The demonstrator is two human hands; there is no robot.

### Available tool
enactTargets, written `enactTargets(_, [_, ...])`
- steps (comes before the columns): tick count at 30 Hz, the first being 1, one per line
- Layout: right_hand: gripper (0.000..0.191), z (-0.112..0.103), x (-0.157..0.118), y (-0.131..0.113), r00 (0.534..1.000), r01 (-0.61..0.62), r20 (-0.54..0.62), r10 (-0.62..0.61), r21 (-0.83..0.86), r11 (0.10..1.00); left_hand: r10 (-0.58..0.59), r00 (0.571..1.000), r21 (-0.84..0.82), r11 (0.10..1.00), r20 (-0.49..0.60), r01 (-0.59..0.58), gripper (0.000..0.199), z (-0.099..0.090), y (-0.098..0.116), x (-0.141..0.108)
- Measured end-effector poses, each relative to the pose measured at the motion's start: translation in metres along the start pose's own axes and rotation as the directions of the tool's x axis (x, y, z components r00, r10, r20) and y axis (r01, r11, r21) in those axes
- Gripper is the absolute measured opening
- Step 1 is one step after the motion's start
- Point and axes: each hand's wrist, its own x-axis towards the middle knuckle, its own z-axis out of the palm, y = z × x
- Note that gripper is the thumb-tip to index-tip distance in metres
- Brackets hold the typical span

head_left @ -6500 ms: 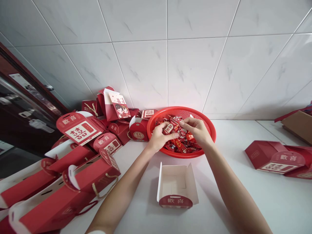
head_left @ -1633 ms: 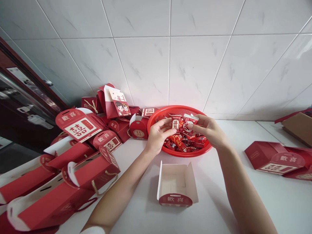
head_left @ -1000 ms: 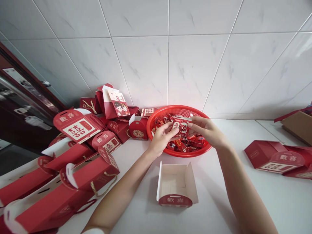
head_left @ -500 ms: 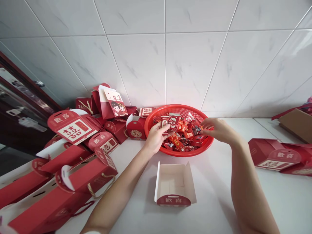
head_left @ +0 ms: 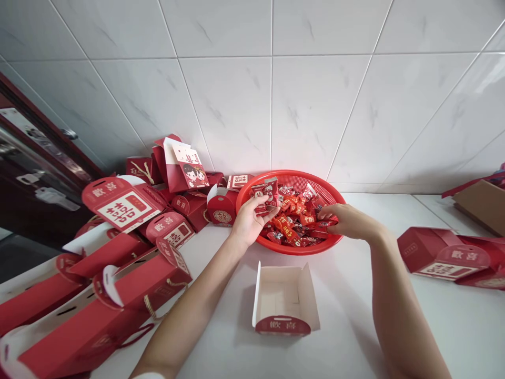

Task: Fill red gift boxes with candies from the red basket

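In my left hand [head_left: 248, 221] are a few small red-and-white wrapped candy packets [head_left: 265, 193], pinched between thumb and fingers above the left side of a red plastic basket [head_left: 252, 243]. Wrapped candies [head_left: 294, 223] in red and orange foil lie heaped in it. My right hand [head_left: 347, 221] reaches over the basket's right rim, its bent fingers apart at the candies there; nothing shows clearly in its grasp. In front of the basket stands an open red gift box [head_left: 283, 325] with a cream inside and nothing in it.
Red gift boxes [head_left: 122, 208] are piled on the left, with longer ones [head_left: 90, 326] nearer me. More red boxes [head_left: 444, 255] and a brown carton [head_left: 481, 202] stand at the right. A tiled wall [head_left: 232, 116] closes off the back of the white counter [head_left: 343, 316].
My left hand has drawn the packets slightly left and tilted them. The right hand has dipped lower among the candies, its fingers spreading a little. The open box stays in place.
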Motion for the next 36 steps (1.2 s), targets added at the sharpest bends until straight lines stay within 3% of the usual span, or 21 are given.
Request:
enactTargets(3, [0.028, 0.001, 0.001, -0.004, 1.0, -0.012, -0.003, 0.011, -0.029, 1.0, 0.042, 0.999, 0.025, 0.999, 0.01, -0.043, 0.016, 0.0, 0.003, 0.0])
enactTargets(7, [0.013, 0.001, 0.004, -0.003, 0.997, 0.076, -0.029, -0.076, -0.019, 0.997, 0.069, 0.997, 0.072, 0.995, 0.017, -0.07, 0.021, -0.002, 0.005, 0.001])
enactTargets(11, [0.022, 0.003, 0.009, -0.001, 0.997, 0.074, -0.04, -0.073, 0.019, 0.997, 0.073, 0.997, 0.087, 0.993, 0.039, -0.076, 0.022, -0.005, 0.004, 0.004])
enactTargets(18, [0.032, 0.0, 0.009, -0.008, 0.977, 0.021, -0.212, -0.01, 0.052, 0.998, 0.067, 0.995, 0.09, 0.993, 0.074, -0.073, 0.024, -0.005, 0.001, 0.005])
enactTargets(22, [0.033, 0.002, 0.01, -0.011, 0.964, 0.051, -0.267, 0.005, 0.201, 0.978, 0.075, 0.993, 0.103, 0.991, 0.088, -0.084, 0.026, -0.005, 0.001, 0.005])
enactTargets(27, [0.047, 0.006, 0.012, -0.01, 0.952, 0.096, -0.305, 0.03, 0.391, 0.915, 0.071, 0.993, 0.13, 0.988, 0.099, -0.084, 0.028, -0.005, 0.002, 0.005])
enactTargets(32, [0.061, 0.008, 0.011, -0.014, 0.971, 0.119, -0.231, 0.065, 0.698, 0.706, 0.055, 0.991, 0.169, 0.983, 0.119, -0.075, 0.025, -0.006, 0.002, 0.005])
enactTargets(36, [0.058, 0.008, 0.01, -0.021, 0.975, 0.128, -0.215, 0.055, 0.748, 0.651, 0.032, 0.988, 0.215, 0.974, 0.149, -0.064, 0.027, -0.007, 0.001, 0.005])
